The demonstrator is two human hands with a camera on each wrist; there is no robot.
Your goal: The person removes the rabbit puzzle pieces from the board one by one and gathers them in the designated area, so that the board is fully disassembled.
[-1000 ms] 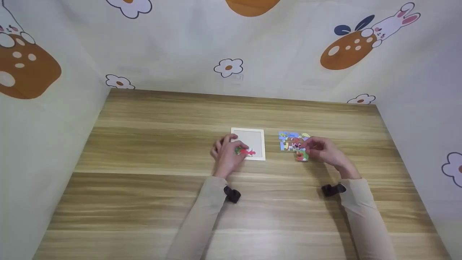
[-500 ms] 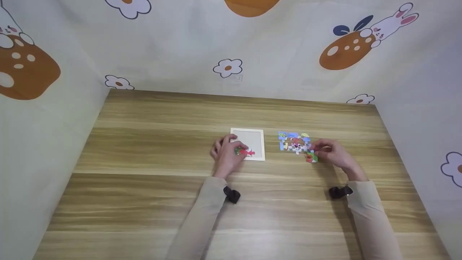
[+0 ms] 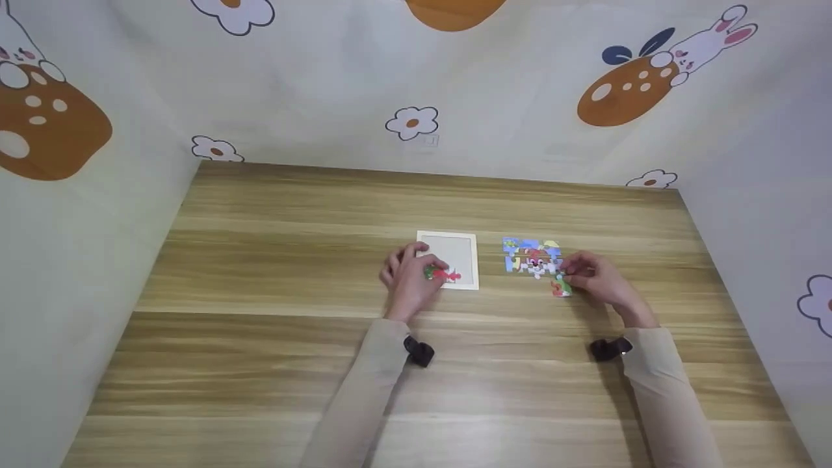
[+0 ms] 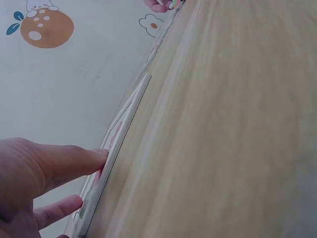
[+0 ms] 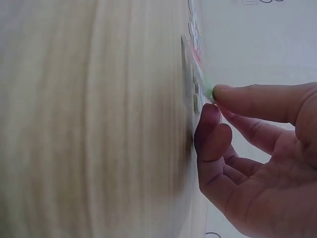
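A square, pale-rimmed puzzle frame (image 3: 474, 260) lies flat at mid-table. My left hand (image 3: 409, 279) rests over its lower left corner, and the thumb (image 4: 91, 159) presses on red and green jigsaw pieces (image 3: 452, 276) set along its lower side. Part of those pieces is hidden under the hand. To the right, a group of loose jigsaw pieces (image 3: 530, 255) shows a red and white animal face on blue. At its lower right, my right hand (image 3: 604, 281) pinches a green and red jigsaw piece (image 5: 199, 72) between thumb and fingers, tilted with one edge raised.
The wood-grain table (image 3: 260, 273) meets a patterned wall covering (image 3: 325, 97) at the back and sides. Bare tabletop lies left of the frame and in front of both hands. A black wrist camera (image 3: 419, 351) sits on the left cuff, another camera (image 3: 610, 349) on the right.
My right hand has shifted right with the green and red jigsaw piece, uncovering the group's right edge, and the piece has tilted slightly. The left hand and frame have stayed put.
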